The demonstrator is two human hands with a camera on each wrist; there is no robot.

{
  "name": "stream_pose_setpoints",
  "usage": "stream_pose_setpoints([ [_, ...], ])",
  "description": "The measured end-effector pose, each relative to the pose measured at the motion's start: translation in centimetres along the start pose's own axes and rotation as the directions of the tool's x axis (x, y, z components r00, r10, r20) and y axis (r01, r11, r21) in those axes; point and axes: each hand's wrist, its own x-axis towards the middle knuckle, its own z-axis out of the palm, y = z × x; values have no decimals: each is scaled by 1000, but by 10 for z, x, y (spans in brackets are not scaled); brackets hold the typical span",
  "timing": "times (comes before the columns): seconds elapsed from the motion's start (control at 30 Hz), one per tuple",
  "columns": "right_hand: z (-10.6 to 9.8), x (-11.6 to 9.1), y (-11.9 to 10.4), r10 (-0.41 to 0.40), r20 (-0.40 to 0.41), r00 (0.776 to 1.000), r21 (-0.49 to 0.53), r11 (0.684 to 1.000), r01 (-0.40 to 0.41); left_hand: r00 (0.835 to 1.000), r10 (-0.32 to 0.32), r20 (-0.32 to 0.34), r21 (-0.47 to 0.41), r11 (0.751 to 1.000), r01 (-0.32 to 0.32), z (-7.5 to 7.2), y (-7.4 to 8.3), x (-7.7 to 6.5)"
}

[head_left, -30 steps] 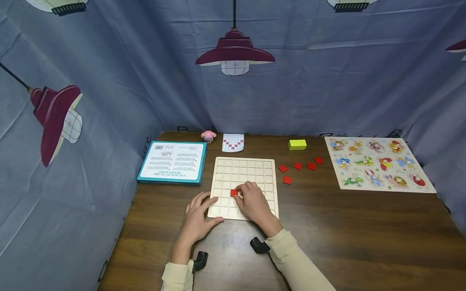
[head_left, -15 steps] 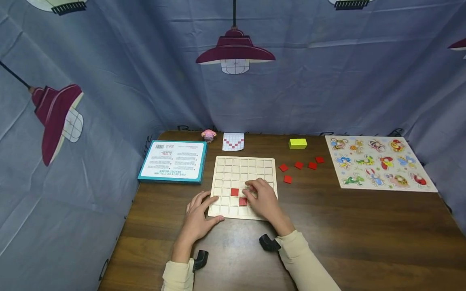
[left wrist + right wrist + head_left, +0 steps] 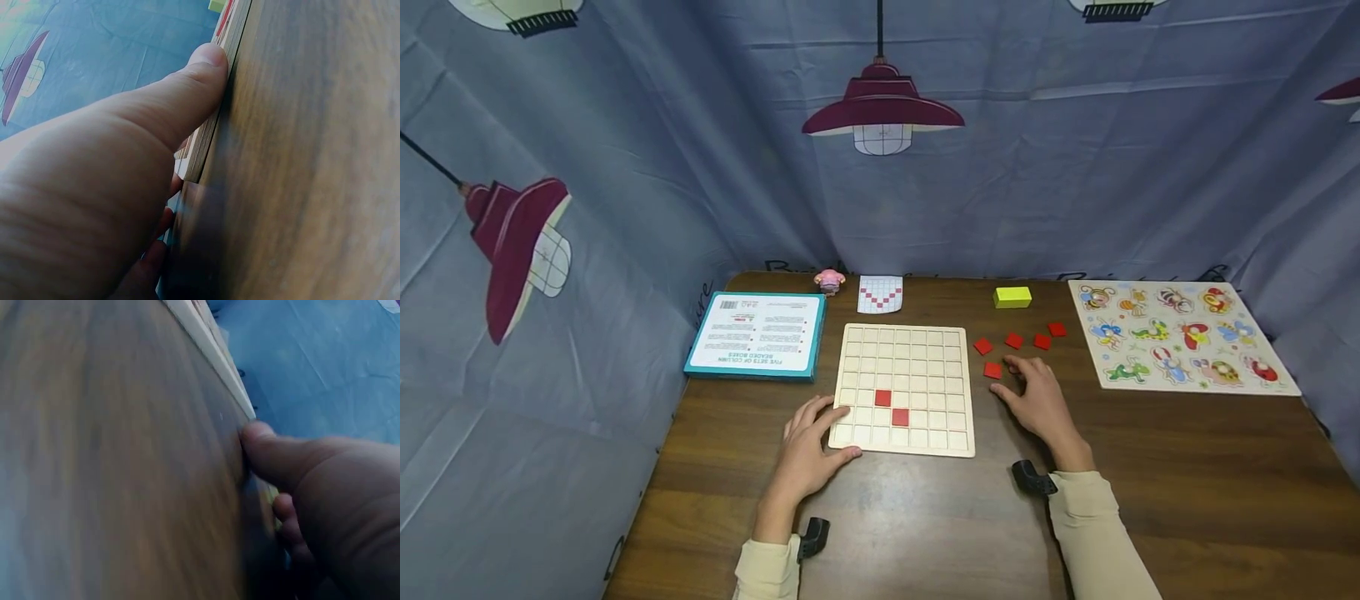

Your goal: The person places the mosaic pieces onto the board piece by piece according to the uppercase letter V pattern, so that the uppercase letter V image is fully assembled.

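A pale wooden grid board (image 3: 917, 358) lies on the table, with one red square tile (image 3: 883, 398) in a cell and another red tile (image 3: 900, 417) one row nearer and one column to the right. My left hand (image 3: 805, 454) rests at the board's near left corner, thumb against the front edge and index fingertip at the left side; the left wrist view shows the thumb (image 3: 197, 81) touching the board's edge. To the right of the board my right hand (image 3: 1041, 404) has thumb and fingers apart, just beside a loose red tile (image 3: 992, 370). Nothing shows between those fingers.
Several more red tiles (image 3: 1014, 341) lie right of the board, before a yellow block (image 3: 1012, 297). A small pattern card (image 3: 881, 294) and a pink figurine (image 3: 830, 281) stand behind. At left is a teal-edged box (image 3: 756, 335), at right an insect picture board (image 3: 1180, 337).
My right hand has let go of a red tile on the board, uncovering it, and moved right to the loose tiles. The left hand has stayed at the board's corner.
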Motion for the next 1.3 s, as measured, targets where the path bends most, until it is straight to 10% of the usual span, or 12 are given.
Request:
stream_pose_setpoints([
  [0.87, 19, -2, 3, -97, -150, 984, -80, 993, 86, 1000, 20, -8, -10, 1000, -20, 1, -2, 0],
  [1.3, 23, 0, -54, -196, -146, 970, 6, 980, 199, 1000, 11, -5, 2, 1000, -11, 2, -2, 1],
])
